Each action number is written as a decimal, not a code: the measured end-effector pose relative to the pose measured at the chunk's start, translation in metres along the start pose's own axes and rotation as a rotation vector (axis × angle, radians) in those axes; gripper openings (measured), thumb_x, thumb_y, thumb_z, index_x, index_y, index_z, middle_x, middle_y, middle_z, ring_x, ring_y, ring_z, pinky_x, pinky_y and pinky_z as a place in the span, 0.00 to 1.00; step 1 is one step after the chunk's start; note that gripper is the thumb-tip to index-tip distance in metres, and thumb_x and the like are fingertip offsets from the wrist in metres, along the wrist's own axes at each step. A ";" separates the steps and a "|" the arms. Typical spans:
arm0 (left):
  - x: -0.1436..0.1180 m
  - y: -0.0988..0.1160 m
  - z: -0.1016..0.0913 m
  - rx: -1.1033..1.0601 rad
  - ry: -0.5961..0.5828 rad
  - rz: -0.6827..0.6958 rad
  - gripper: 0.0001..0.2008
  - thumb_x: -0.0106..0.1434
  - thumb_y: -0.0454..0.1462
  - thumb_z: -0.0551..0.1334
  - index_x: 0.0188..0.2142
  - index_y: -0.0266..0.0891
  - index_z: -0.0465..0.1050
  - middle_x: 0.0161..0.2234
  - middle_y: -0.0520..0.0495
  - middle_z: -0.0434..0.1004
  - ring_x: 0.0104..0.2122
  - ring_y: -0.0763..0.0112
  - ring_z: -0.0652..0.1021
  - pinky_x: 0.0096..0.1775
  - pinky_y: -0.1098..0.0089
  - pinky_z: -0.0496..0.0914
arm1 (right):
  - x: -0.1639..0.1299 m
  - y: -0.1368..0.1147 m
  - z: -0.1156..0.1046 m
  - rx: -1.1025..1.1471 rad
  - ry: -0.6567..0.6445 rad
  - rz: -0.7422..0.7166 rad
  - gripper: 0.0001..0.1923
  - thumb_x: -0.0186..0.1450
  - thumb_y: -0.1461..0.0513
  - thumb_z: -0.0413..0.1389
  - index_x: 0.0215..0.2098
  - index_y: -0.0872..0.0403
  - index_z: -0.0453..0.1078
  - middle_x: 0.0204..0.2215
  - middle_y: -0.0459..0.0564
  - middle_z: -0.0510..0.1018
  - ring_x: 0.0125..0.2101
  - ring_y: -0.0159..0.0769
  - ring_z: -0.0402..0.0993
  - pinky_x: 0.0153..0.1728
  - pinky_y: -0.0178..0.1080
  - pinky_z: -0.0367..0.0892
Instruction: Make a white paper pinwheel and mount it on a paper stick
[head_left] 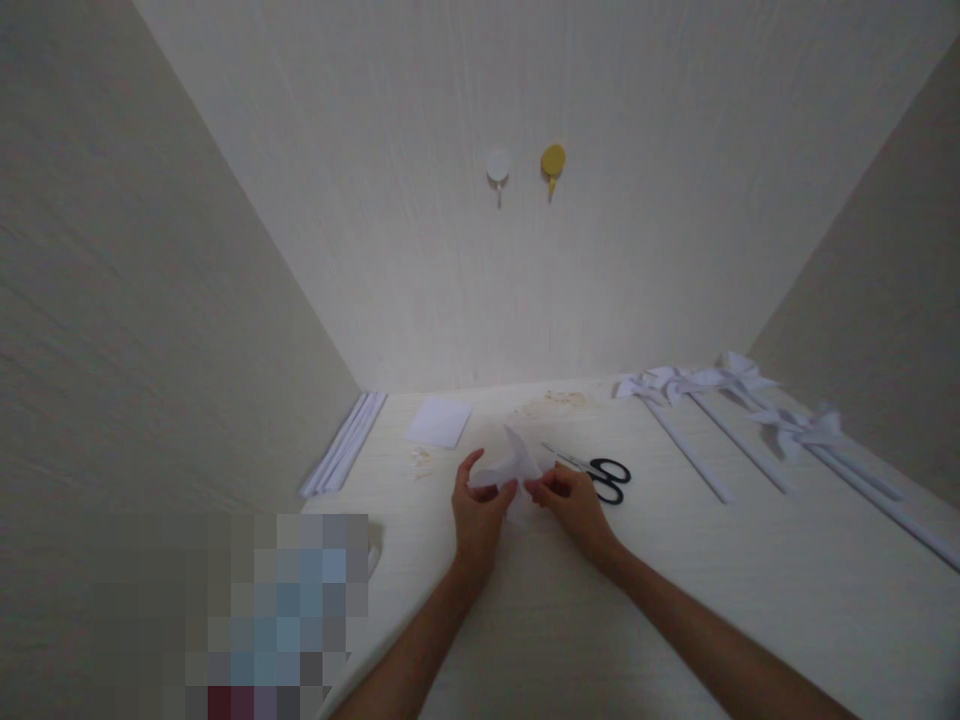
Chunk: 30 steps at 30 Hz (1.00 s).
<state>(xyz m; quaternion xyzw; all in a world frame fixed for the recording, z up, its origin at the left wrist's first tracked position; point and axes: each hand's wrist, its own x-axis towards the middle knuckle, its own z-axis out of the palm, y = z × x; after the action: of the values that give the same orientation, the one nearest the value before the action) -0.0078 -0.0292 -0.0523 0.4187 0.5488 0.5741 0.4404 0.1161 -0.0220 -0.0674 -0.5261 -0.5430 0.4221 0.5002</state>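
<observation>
A white paper pinwheel (512, 465) with curved blades is held up just above the table. My left hand (480, 510) grips it from the left, thumb pressed near its middle and index finger curled around a blade. My right hand (574, 505) is closed in a pinch at the pinwheel's right side; whether a small part is also between those fingertips is hidden. Black-handled scissors (609, 470) lie just behind my right hand, blades pointing left.
Rolled white paper sticks (346, 445) lie at the left edge, beside a square white sheet (439, 422). Small scraps (421, 460) and rubber bands (564, 400) are scattered behind my hands. Several finished pinwheels on sticks (686, 445) lie at right. Two hooks (553, 160) are on the wall.
</observation>
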 end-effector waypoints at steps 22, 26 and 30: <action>-0.004 0.003 0.003 0.021 -0.009 0.029 0.28 0.42 0.33 0.63 0.45 0.35 0.59 0.15 0.60 0.63 0.14 0.80 0.65 0.17 0.80 0.58 | 0.000 0.006 0.002 -0.037 0.041 -0.046 0.15 0.50 0.55 0.56 0.14 0.56 0.63 0.12 0.43 0.64 0.16 0.27 0.58 0.18 0.31 0.54; -0.003 0.001 0.002 0.019 -0.012 0.043 0.27 0.42 0.33 0.63 0.44 0.36 0.60 0.15 0.60 0.63 0.14 0.80 0.65 0.17 0.80 0.58 | -0.001 0.003 0.002 -0.035 0.038 -0.028 0.15 0.50 0.55 0.56 0.13 0.56 0.63 0.12 0.43 0.65 0.16 0.28 0.59 0.18 0.32 0.55; -0.002 0.000 0.002 0.018 -0.014 0.050 0.27 0.42 0.34 0.64 0.44 0.36 0.60 0.15 0.59 0.63 0.14 0.80 0.65 0.18 0.79 0.59 | -0.002 0.000 0.002 -0.028 0.043 -0.024 0.15 0.50 0.55 0.56 0.13 0.56 0.63 0.12 0.43 0.66 0.15 0.28 0.60 0.18 0.32 0.56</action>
<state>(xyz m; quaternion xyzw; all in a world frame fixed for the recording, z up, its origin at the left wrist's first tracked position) -0.0056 -0.0311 -0.0525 0.4401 0.5401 0.5771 0.4260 0.1144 -0.0242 -0.0676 -0.5356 -0.5442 0.3969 0.5094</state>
